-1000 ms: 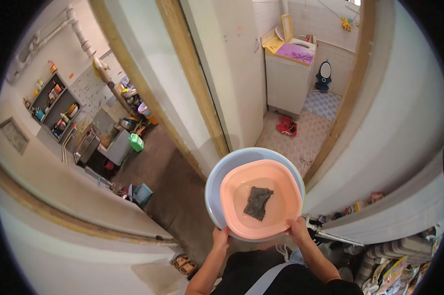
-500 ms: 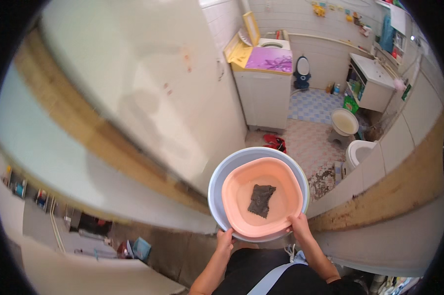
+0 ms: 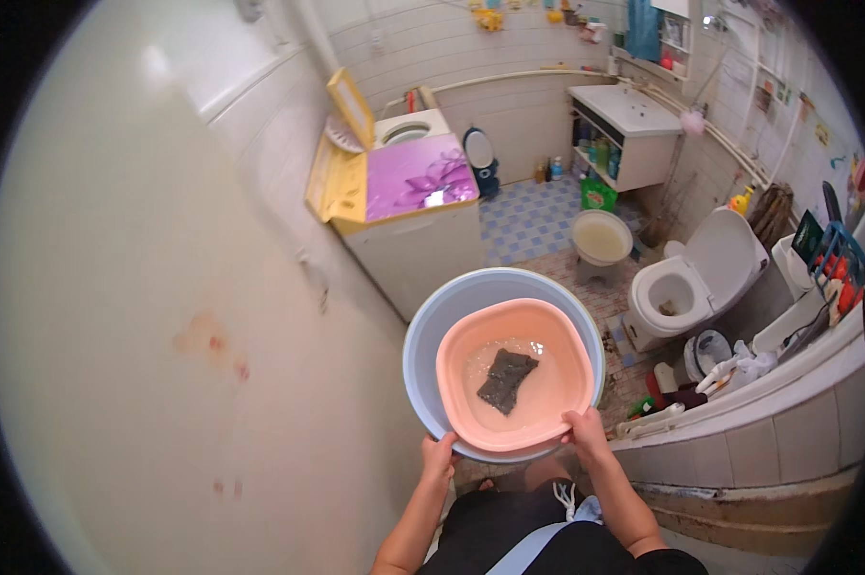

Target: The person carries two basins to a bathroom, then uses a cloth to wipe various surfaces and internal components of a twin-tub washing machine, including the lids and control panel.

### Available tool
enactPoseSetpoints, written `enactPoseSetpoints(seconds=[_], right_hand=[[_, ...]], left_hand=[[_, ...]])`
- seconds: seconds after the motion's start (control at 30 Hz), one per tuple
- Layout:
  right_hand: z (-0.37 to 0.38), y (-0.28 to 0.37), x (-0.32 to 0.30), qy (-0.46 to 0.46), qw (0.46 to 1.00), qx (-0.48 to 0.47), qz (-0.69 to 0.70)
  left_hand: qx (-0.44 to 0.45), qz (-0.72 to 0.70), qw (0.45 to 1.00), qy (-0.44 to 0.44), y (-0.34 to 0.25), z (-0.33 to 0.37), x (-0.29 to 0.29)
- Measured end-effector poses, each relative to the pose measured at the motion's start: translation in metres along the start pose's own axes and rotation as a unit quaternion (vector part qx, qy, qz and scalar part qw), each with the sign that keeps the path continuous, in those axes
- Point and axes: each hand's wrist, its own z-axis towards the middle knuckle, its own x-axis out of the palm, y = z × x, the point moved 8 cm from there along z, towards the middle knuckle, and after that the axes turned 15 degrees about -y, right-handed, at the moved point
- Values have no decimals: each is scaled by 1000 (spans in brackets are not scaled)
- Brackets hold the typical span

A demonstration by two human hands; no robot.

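Note:
In front of my body I hold a light blue round basin point(image 3: 425, 359) with a smaller pink basin point(image 3: 559, 335) nested inside it. A dark grey cloth point(image 3: 506, 381) lies crumpled in shallow water at the bottom of the pink one. My left hand point(image 3: 439, 458) is closed on the blue basin's near-left rim. At the near right, my right hand point(image 3: 586, 433) is closed on the rims, its thumb lapping over the pink edge. The fingers under the basins are hidden.
A washing machine point(image 3: 409, 244) with its lid raised stands ahead left, beside a pale door point(image 3: 164, 364). On the right are a toilet point(image 3: 672, 292) with its lid up and a small bin point(image 3: 708, 353). Farther off are a basin on a stool point(image 3: 601, 238) and a sink cabinet point(image 3: 629, 120).
I have moved forward through the doorway into the bathroom, carrying both basins. The toilet and washing machine appear nearer. Both hands keep their hold on the rims.

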Motion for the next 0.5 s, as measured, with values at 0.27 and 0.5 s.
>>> enactPoseSetpoints(seconds=[0.27, 0.5], right_hand=[[138, 67, 26, -37, 998, -46, 21], [224, 117, 13, -100, 993, -18, 61]], left_hand=[[14, 52, 997, 60, -54, 81, 158], [-3, 105, 991, 81, -71, 130, 270]])
